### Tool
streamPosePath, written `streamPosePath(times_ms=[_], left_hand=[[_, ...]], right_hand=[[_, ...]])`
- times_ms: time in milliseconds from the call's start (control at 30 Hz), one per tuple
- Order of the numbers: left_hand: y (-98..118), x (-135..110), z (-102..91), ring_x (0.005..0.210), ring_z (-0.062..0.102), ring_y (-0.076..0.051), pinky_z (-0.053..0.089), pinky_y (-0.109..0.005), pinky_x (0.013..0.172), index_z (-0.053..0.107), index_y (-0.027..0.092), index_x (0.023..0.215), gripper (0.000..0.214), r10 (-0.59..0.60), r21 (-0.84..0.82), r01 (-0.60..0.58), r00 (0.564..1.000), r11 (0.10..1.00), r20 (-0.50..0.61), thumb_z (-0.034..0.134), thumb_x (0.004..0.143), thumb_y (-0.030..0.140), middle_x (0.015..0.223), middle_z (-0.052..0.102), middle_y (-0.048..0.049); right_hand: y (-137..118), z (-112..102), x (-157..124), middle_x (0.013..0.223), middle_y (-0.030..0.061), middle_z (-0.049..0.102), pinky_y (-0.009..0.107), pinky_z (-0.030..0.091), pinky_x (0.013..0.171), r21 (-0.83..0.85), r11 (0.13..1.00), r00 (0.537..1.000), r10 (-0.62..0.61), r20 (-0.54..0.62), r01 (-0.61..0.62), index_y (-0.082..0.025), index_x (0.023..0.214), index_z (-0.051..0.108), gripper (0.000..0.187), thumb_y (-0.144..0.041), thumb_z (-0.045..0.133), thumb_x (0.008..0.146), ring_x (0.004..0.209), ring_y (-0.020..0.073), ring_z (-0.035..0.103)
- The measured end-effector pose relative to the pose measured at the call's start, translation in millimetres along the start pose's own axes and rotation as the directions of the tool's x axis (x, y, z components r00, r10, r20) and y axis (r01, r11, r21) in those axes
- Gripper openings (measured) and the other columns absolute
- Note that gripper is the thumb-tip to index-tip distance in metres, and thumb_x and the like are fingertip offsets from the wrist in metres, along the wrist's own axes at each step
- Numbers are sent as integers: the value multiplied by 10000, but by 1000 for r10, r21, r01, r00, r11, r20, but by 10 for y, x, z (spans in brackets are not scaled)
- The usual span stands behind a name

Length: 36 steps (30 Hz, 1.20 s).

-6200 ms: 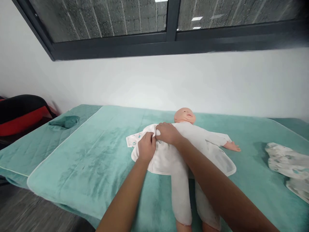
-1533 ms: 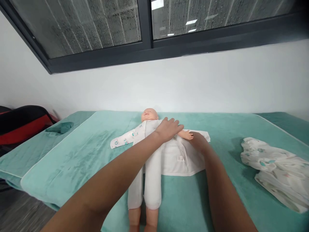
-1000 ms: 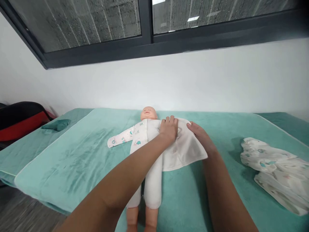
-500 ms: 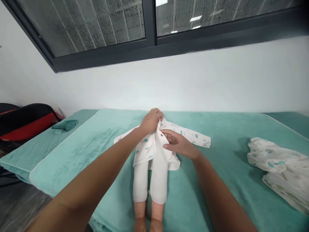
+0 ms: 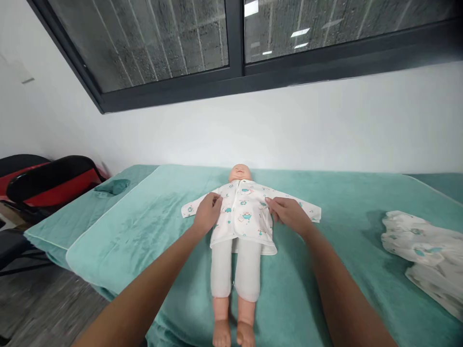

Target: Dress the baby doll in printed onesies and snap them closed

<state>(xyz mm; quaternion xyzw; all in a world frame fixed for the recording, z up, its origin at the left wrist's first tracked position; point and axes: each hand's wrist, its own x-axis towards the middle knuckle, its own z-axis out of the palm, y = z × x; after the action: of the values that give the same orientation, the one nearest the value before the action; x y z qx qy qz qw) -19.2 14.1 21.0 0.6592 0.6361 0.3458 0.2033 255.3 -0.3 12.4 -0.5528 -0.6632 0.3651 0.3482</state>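
A baby doll (image 5: 240, 171) lies on its back with its feet toward me. It wears white trousers (image 5: 221, 270) and a white printed baby jacket (image 5: 242, 207), whose front panels meet down the middle of the chest. Both sleeves stretch out sideways. At the jacket's left side, my left hand (image 5: 209, 210) has its fingers closed on the cloth near the armpit. My right hand (image 5: 287, 213) pinches the cloth on the other side of the chest, in front of the sleeve. Fingertips partly cover the gripped edges.
The doll lies on a green padded bed cover (image 5: 144, 226). A crumpled white printed garment (image 5: 427, 250) rests at the right. Behind the bed rise a white wall (image 5: 289, 130) and a dark-framed window (image 5: 237, 72). Black and red chairs (image 5: 61, 183) stand at the left.
Both hands have moved apart from the jacket's front opening to its two sides. The front panel that was lifted now lies flat, and the doll's head shows. My view has shifted slightly left.
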Motion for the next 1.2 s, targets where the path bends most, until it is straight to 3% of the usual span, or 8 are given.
streamPosePath(times_ms=[100,200,300,400,633,967,1067,1200], left_hand=[[-155,-163,-37,1048,627,-254,462,-389,968,636,188,1041,380,-116,-137,125,991,983,72,441,920,491,1126,700,-91],[-135,-244,-55,1139,605,-265,474,-366,983,652,198,1123,452,-96,-306,150,978,940,186,493,890,551,1252,666,-87],[-4,-248,-48,1142,609,-275,492,-375,967,645,203,1187,498,-63,-444,180,962,878,265,549,861,566,1259,667,-84],[112,-184,-8,1185,586,-283,469,-396,1014,632,215,1233,513,-44,-504,155,973,849,225,586,845,548,1301,646,-71],[104,58,180,1195,583,-281,481,-378,995,611,217,1275,522,-66,-621,160,983,767,171,613,840,505,1341,618,-78],[-247,83,196,1030,605,-263,454,-363,909,688,156,1025,494,-119,-428,149,988,891,95,519,852,587,1093,702,-97],[-351,64,138,724,604,-167,462,-265,636,680,176,1056,450,-135,-566,231,969,792,208,634,798,541,835,690,-37],[-488,91,112,392,327,-41,202,-175,386,652,169,1123,527,-161,-755,352,934,553,318,765,709,474,546,507,70]], right_hand=[[121,46,49,521,10,577,300,365,588,-287,947,986,162,32,-146,-218,586,526,540,-628,391,911,513,163,520],[158,195,67,621,11,609,309,367,637,-327,942,997,81,5,-75,-226,648,514,474,-608,405,907,619,186,553],[164,356,81,724,4,618,324,395,690,-172,985,993,2,-116,-22,-233,709,483,415,-599,426,896,721,206,561],[209,441,124,783,6,612,351,430,744,-4,1000,983,-6,-185,5,-237,757,478,383,-596,451,886,778,217,565],[407,480,292,1182,67,634,372,473,932,422,899,984,-42,-173,113,-228,1147,501,434,-517,585,835,1119,222,580],[454,312,171,670,-41,588,311,519,516,363,914,970,225,-87,-179,-224,998,511,336,-308,678,718,547,161,589],[431,293,58,618,-51,578,301,491,478,354,910,959,265,-104,-213,-223,1008,496,326,-299,659,736,486,154,566],[401,346,-172,642,-33,612,291,455,492,311,932,958,242,-155,-185,-220,1059,505,319,-407,597,818,506,152,558]])
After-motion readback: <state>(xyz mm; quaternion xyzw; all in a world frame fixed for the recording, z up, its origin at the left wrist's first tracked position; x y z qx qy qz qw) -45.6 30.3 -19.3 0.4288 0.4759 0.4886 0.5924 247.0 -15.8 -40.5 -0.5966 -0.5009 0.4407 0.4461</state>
